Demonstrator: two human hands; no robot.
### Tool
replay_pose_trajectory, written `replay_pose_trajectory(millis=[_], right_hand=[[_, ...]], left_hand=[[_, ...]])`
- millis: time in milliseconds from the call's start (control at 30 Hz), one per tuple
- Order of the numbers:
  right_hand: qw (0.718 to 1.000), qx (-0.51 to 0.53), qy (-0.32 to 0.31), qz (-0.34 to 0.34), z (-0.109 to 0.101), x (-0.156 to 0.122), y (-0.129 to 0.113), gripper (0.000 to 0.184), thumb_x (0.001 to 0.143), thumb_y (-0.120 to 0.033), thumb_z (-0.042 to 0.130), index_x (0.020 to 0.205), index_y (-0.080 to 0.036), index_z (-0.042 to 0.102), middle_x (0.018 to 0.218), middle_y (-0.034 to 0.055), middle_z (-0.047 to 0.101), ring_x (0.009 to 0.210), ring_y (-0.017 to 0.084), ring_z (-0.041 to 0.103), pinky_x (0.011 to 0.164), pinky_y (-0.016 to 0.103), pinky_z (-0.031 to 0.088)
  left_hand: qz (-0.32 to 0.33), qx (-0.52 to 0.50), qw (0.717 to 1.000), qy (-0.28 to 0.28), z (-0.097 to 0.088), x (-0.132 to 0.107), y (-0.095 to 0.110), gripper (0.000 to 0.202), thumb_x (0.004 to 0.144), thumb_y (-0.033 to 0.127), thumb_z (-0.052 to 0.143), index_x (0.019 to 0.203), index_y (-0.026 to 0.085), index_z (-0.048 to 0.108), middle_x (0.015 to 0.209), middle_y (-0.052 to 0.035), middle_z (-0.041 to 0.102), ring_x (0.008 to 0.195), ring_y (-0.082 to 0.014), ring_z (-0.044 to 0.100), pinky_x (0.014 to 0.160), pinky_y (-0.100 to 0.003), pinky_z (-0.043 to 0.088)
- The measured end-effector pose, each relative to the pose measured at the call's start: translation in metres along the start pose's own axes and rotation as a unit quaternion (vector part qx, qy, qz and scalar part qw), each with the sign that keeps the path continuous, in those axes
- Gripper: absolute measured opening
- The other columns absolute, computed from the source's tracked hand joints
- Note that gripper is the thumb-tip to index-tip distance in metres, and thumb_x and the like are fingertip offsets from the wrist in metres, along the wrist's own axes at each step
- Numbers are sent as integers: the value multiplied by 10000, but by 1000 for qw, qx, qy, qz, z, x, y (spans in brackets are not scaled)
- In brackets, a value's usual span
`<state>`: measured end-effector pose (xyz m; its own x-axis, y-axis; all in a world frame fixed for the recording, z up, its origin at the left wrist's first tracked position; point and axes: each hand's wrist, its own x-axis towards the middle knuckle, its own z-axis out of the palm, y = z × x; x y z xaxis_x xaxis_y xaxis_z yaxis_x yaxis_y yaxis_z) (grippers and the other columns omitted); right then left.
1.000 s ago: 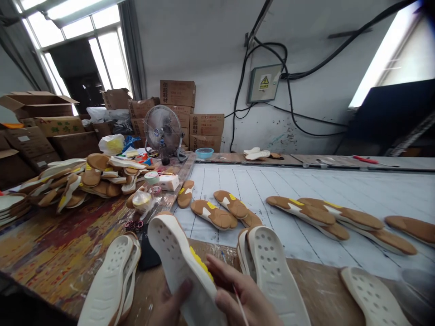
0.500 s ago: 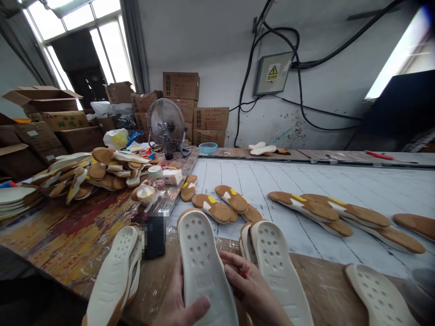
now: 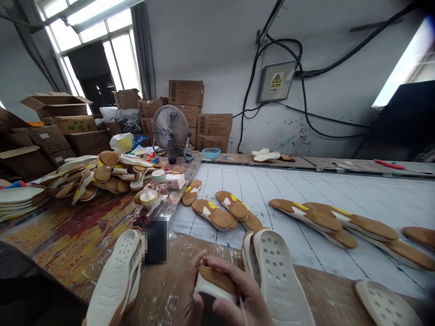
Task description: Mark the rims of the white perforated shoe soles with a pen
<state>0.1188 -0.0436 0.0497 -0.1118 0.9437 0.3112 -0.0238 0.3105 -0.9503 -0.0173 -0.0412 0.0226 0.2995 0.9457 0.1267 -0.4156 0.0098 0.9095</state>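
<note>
Here's the right hand [image 3: 238, 301] curling its fingers tightly over a tan-topped, white-rimmed foam shoe sole [image 3: 215, 280], pinching it just above the brown wooden bench [image 3: 163, 290], with a thin blue-tipped stick [image 3: 230, 253] running up beside those fingers, while the left hand [image 3: 190, 312] is sitting low under the sole, its grip hidden! Just beside them, a perforated white sole [image 3: 277, 280] is lying on the bench. Further back, a pale blue plastic bowl [image 3: 211, 153] is sitting on the far bench, contents unseen, and brown cardboard cartons [image 3: 186, 93] are standing stacked, closed.

Left hand [image 3: 193, 304] and right hand [image 3: 238, 296] hold a tan-topped shoe sole [image 3: 215, 281].
</note>
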Motion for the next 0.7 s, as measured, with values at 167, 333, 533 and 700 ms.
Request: replay_pose_trajectory(millis=[167, 333, 533, 700], right_hand=[[998, -39, -26, 29, -8, 3, 0, 355, 735, -332, 655, 1088, -295, 639, 1156, 60, 652, 1068, 260, 589, 923, 389, 463], [996, 12, 47, 76, -13, 21, 1, 327, 673, -336, 710, 982, -232, 688, 1033, 64, 707, 984, 253, 624, 888, 364, 472], [956, 180, 137, 184, -33, 27, -2, 357, 658, -398, 710, 933, -174, 668, 856, 56, 710, 656, 160, 618, 560, 246, 482], [942, 201, 179, 201, -49, 28, -13, 261, 670, -374, 698, 828, -169, 668, 827, 43, 711, 637, 146, 606, 547, 228, 467]], left_hand=[[22, 86, 993, 80, 6, 11, -3, 507, 770, 568, 501, 1144, 226, 521, 1112, -58, 628, 1066, -258, 538, 923, -331, 383], [-66, 93, 993, 26, -4, 29, -7, 550, 769, 563, 505, 1194, 214, 485, 1223, -74, 560, 1155, -250, 473, 964, -333, 352], [-170, 117, 971, -116, -13, 28, -6, 437, 742, 459, 612, 1047, 146, 621, 981, -70, 659, 877, -221, 578, 742, -286, 421], [-122, 208, 962, -127, 2, 31, 4, 361, 800, 413, 548, 1040, 154, 624, 977, -68, 654, 914, -235, 551, 800, -308, 407]])
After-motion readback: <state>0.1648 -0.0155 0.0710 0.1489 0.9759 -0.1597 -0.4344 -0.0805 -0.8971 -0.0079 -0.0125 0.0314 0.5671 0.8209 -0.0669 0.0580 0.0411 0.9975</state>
